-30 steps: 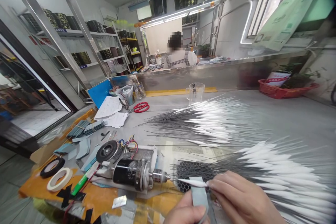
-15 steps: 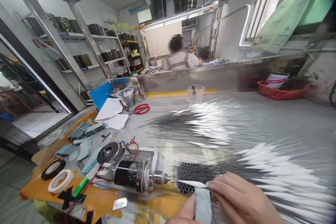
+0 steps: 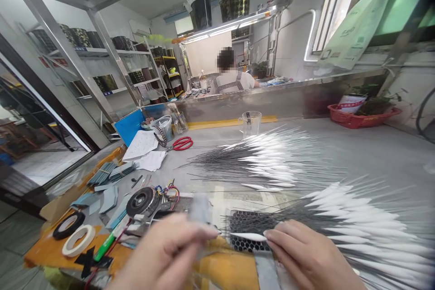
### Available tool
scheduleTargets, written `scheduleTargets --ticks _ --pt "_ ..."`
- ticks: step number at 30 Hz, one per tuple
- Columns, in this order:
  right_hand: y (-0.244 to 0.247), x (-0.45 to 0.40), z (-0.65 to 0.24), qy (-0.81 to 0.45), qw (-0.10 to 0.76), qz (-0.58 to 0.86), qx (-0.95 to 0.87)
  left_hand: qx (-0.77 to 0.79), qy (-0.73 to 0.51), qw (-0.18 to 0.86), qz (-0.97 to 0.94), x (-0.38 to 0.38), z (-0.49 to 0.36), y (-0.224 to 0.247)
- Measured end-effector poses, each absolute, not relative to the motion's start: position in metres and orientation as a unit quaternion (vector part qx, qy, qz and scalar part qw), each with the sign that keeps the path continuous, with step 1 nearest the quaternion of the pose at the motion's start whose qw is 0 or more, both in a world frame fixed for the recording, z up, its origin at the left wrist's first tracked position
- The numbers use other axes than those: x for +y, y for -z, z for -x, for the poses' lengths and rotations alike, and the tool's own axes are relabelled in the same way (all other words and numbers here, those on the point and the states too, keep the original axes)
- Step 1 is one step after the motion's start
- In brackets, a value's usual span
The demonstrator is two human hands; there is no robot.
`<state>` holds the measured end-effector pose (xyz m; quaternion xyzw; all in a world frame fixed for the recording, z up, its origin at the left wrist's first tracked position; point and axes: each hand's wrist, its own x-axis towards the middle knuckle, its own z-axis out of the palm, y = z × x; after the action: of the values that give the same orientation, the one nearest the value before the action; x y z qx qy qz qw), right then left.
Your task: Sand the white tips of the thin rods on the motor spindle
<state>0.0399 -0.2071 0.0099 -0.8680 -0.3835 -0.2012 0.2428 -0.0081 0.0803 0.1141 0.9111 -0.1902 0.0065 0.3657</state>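
Note:
A white spindle-shaped fishing float (image 3: 248, 236) lies level above the black honeycomb mat (image 3: 249, 245), its thin dark stem pointing left. My right hand (image 3: 306, 253) pinches its right end between closed fingertips. My left hand (image 3: 163, 249), smeared by motion, has its fingertips at the stem's left end, where the motor's chuck is hidden behind it. A blurred grey-blue sandpaper strip (image 3: 200, 206) sticks up from the left fingers. Another greyish strip (image 3: 267, 269) is seen below the mat. Many white floats (image 3: 367, 222) with dark stems lie right of my right hand.
A second float bundle (image 3: 272, 158) lies farther back, near a glass mug (image 3: 251, 123). Red-handled scissors (image 3: 182, 143), papers and a black wheel (image 3: 141, 201) with wires are on the left. Tape rolls (image 3: 79, 240) and a green marker (image 3: 104, 248) lie front left. Another person (image 3: 231, 79) sits beyond the partition.
My left hand has moved left and up from below the float to the chuck, carrying the grey-blue strip. My right hand keeps its pinch on the float.

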Motion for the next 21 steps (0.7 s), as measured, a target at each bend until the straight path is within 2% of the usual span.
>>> scheduleTargets --ticks 2,3,5,8,12,21 --pt "-0.01 -0.207 -0.04 0.208 0.25 0.863 -0.386 -0.21 -0.153 0.144 -0.955 0.09 -0.014 -0.129" --pt "-0.01 -0.208 -0.039 0.212 0.253 0.861 -0.388 -0.243 -0.162 0.079 -0.953 0.091 -0.023 -0.131" --pt "-0.011 -0.208 -0.039 0.22 0.255 0.857 -0.39 -0.3 -0.087 0.023 -0.95 0.089 -0.037 -0.124" --pt "-0.014 -0.208 -0.037 0.231 0.256 0.853 -0.391 -0.291 0.025 0.013 -0.956 0.079 -0.044 -0.103" --pt "-0.021 -0.207 -0.037 0.235 0.258 0.85 -0.395 -0.271 0.027 0.022 -0.962 0.073 -0.042 -0.089" --pt "-0.028 -0.205 -0.037 0.213 0.259 0.86 -0.384 -0.279 0.039 0.076 -0.956 0.082 -0.039 -0.091"
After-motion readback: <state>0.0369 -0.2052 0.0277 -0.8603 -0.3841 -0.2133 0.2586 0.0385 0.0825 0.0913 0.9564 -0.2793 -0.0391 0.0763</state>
